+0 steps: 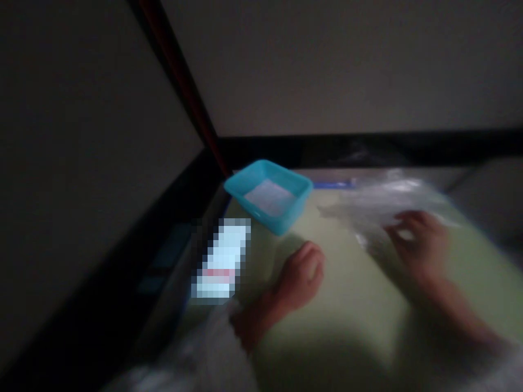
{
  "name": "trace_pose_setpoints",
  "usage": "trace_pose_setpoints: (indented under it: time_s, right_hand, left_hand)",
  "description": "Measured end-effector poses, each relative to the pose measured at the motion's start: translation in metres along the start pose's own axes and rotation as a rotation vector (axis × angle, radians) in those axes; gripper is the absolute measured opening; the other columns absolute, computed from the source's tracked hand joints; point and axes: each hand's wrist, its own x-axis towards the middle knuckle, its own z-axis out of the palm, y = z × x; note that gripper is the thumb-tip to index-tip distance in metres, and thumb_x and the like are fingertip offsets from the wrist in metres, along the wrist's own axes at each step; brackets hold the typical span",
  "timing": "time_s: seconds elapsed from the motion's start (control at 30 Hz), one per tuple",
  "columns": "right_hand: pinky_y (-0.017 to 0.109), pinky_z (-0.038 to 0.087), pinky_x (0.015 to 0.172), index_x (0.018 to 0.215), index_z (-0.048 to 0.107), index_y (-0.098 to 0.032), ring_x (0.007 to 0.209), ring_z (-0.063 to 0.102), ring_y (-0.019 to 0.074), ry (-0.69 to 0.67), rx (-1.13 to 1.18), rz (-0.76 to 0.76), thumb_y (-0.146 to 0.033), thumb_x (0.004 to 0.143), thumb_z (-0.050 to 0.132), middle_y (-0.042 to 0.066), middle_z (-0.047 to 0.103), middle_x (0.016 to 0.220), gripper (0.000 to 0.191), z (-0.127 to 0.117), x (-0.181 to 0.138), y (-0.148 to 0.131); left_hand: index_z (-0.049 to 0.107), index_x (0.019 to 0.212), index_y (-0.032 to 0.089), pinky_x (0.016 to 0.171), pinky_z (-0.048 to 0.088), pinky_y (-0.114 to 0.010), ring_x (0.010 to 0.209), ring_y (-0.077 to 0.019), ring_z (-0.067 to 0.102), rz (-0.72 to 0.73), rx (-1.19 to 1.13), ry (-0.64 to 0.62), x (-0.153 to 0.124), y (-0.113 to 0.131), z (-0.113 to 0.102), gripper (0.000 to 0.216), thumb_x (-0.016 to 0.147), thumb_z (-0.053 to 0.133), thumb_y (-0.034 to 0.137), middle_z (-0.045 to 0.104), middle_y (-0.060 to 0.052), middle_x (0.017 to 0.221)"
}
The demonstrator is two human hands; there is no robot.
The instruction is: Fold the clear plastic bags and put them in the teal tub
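Observation:
My left hand (304, 272) is curled closed above the middle of the pale green table surface (347, 305); whatever its fingers may hold is hidden. To the right, my right hand (427, 247) is bent into a pinch at the near edge of a crumpled clear plastic bag (384, 198), thumb and forefinger close together on it. The picture is dim and blurred there. Beyond my left hand stands a turquoise plastic basket (294, 209), with a white sheet (269, 197) lying flat in its bottom.
A lit screen (223, 258), blurred into blocks, is at the table's left side. Behind the basket runs a blue strip (333, 184) along the back edge. Grey walls (347, 65) with a dark band (265, 151) close off the back and left.

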Motion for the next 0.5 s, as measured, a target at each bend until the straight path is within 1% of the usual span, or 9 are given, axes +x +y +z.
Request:
trace_pose_setpoints:
  time_s: [0.07,0.13,0.2,0.23,0.27,0.33,0.4,0.43,0.5]
  right_hand:
    - [0.034,0.042,0.061,0.065,0.058,-0.021,0.063,0.055,0.0198,-0.022,0.083,0.141,-0.044,0.08,0.059,0.006,0.063,0.073,0.027,-0.005,0.001,-0.003]
    - [0.031,0.037,0.052,0.064,0.057,-0.021,0.05,0.049,0.016,-0.063,0.207,0.334,-0.049,0.079,0.059,0.002,0.057,0.058,0.032,-0.009,0.003,-0.005]
    - [0.029,0.035,0.047,0.061,0.057,-0.02,0.045,0.046,0.015,-0.065,0.333,0.488,-0.05,0.08,0.057,0.0,0.053,0.05,0.035,-0.011,0.005,-0.004]
    - [0.029,0.036,0.047,0.06,0.057,-0.02,0.046,0.048,0.0154,-0.043,0.386,0.534,-0.049,0.081,0.054,0.001,0.055,0.051,0.036,-0.011,0.006,-0.004]
    - [0.029,0.038,0.047,0.062,0.058,-0.019,0.049,0.052,0.0163,-0.014,0.423,0.56,-0.048,0.083,0.051,0.002,0.058,0.055,0.036,-0.012,0.007,-0.004]
    - [0.03,0.046,0.054,0.07,0.061,-0.019,0.063,0.061,0.0192,0.057,0.497,0.574,-0.047,0.085,0.046,0.007,0.068,0.074,0.035,-0.012,0.009,-0.006]
    - [0.035,0.051,0.069,0.073,0.064,-0.02,0.086,0.065,0.0225,0.109,0.617,0.549,-0.045,0.083,0.052,0.009,0.07,0.098,0.03,-0.015,0.01,-0.013]
    - [0.037,0.051,0.077,0.071,0.065,-0.02,0.096,0.063,0.0241,0.109,0.687,0.519,-0.043,0.08,0.058,0.009,0.069,0.107,0.025,-0.017,0.01,-0.018]
    - [0.041,0.047,0.089,0.068,0.067,-0.022,0.107,0.06,0.0261,0.022,0.793,0.433,-0.039,0.073,0.067,0.007,0.066,0.115,0.018,-0.024,0.009,-0.033]
  left_hand:
    - [0.05,0.077,0.018,0.073,0.046,-0.026,0.079,-0.0147,0.054,-0.009,-0.016,0.002,0.001,0.0,0.0,0.014,0.083,0.043,0.007,0.055,-0.004,0.081]
    - [0.05,0.076,0.018,0.073,0.045,-0.026,0.079,-0.0146,0.054,-0.013,-0.031,0.007,0.001,-0.001,0.0,0.015,0.082,0.043,0.006,0.055,-0.004,0.08]
    - [0.05,0.076,0.018,0.073,0.045,-0.026,0.079,-0.0145,0.053,-0.02,-0.049,0.013,0.002,-0.002,0.001,0.016,0.081,0.043,0.005,0.055,-0.003,0.08]
    - [0.05,0.076,0.018,0.073,0.045,-0.026,0.08,-0.0145,0.053,-0.024,-0.06,0.014,0.002,-0.002,0.001,0.016,0.081,0.044,0.005,0.055,-0.003,0.08]
    - [0.051,0.076,0.018,0.073,0.045,-0.026,0.08,-0.0144,0.053,-0.028,-0.074,0.015,0.002,-0.003,0.001,0.015,0.082,0.044,0.005,0.055,-0.003,0.081]
    - [0.052,0.076,0.018,0.072,0.044,-0.025,0.079,-0.0143,0.053,-0.048,-0.116,0.016,0.003,-0.004,0.001,0.015,0.082,0.044,0.006,0.055,-0.004,0.081]
    - [0.053,0.075,0.017,0.071,0.044,-0.025,0.079,-0.0142,0.052,-0.101,-0.19,0.017,0.005,-0.005,0.002,0.013,0.081,0.045,0.008,0.055,-0.004,0.081]
    - [0.053,0.076,0.017,0.07,0.044,-0.025,0.079,-0.0142,0.053,-0.149,-0.248,0.01,0.006,-0.006,0.002,0.011,0.081,0.046,0.01,0.055,-0.004,0.082]
    - [0.056,0.082,0.016,0.071,0.044,-0.026,0.08,-0.0148,0.055,-0.292,-0.414,-0.025,0.009,-0.009,0.002,0.006,0.08,0.05,0.014,0.058,-0.005,0.086]
